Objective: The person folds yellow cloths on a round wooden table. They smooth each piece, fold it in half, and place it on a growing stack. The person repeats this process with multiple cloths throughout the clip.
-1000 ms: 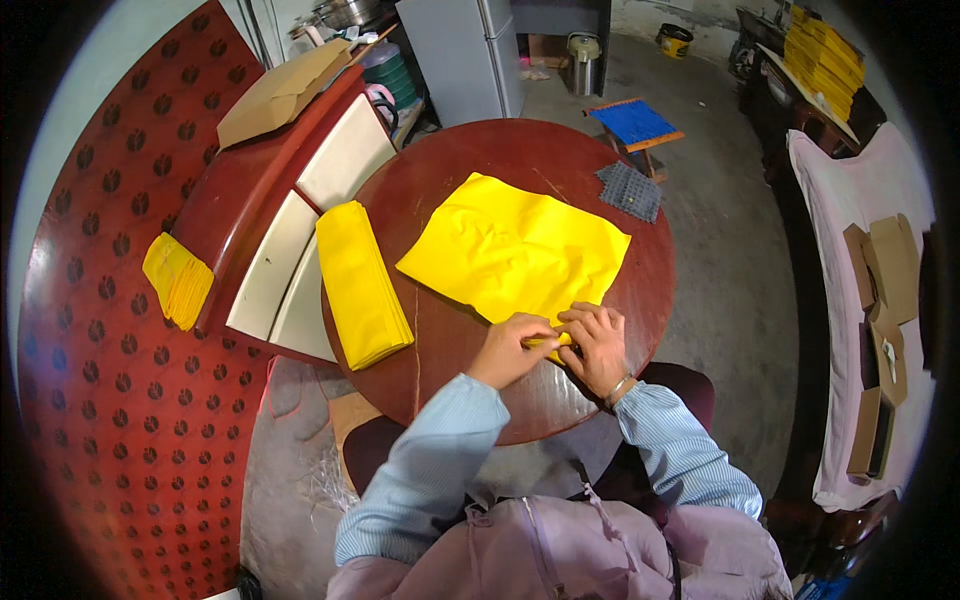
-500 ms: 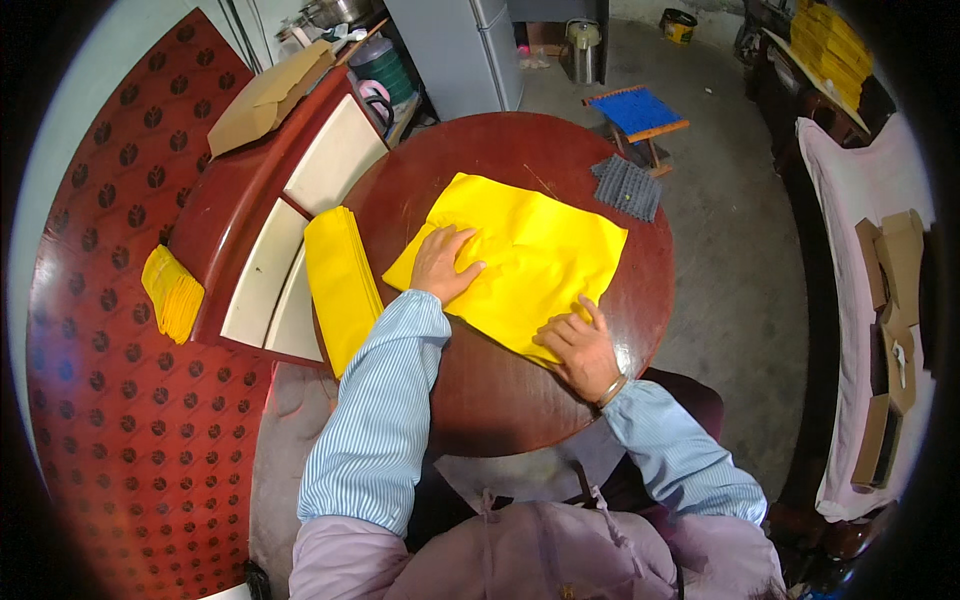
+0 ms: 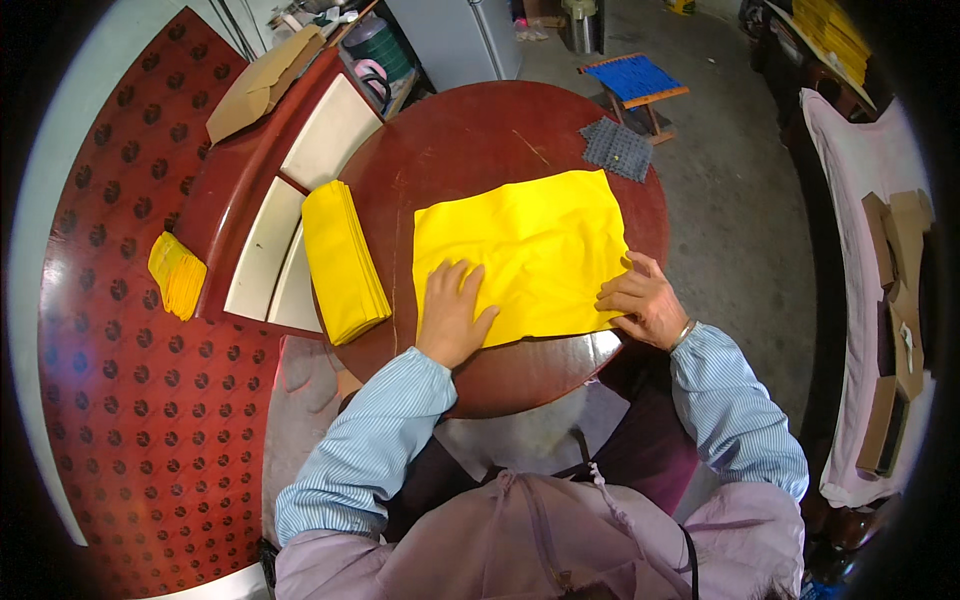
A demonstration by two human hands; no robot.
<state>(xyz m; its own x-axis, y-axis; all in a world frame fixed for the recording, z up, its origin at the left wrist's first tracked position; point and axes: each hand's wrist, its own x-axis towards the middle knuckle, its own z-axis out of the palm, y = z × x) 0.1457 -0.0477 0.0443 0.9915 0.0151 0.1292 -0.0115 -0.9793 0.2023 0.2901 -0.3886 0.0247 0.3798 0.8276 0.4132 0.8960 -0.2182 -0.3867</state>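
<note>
The bare left hand (image 3: 452, 315) lies palm down near the close left corner of a bright yellow, roughly rectangular sheet of thin, cloth-like material (image 3: 520, 240), its fingers spread wide and gripping nothing. The bare right hand (image 3: 645, 302) is at the sheet's right edge with its fingers loosely curved; whether the fingertips pinch that edge or only rest on it, I cannot tell from above. Half a second ago the sheet sat askew; it has since been turned anticlockwise, so its near edge now runs more nearly across the person's front, and the left hand has come nearer the body. For the work in hand, I judge this a squaring and smoothing of the piece (soft ripples still cross its middle). The sheet lies spread open on a round, red-brown table with a glossy top (image 3: 480, 140). At the table's left side rests a long, neat stack of folded yellow pieces (image 3: 345, 265), apart from the sheet; on the far right rim sits a grey, textured mat (image 3: 616, 150). Farther out stand a folding stool with a blue seat (image 3: 635, 78) and, at far right, opened brown cardboard boxes (image 3: 905, 280).
</note>
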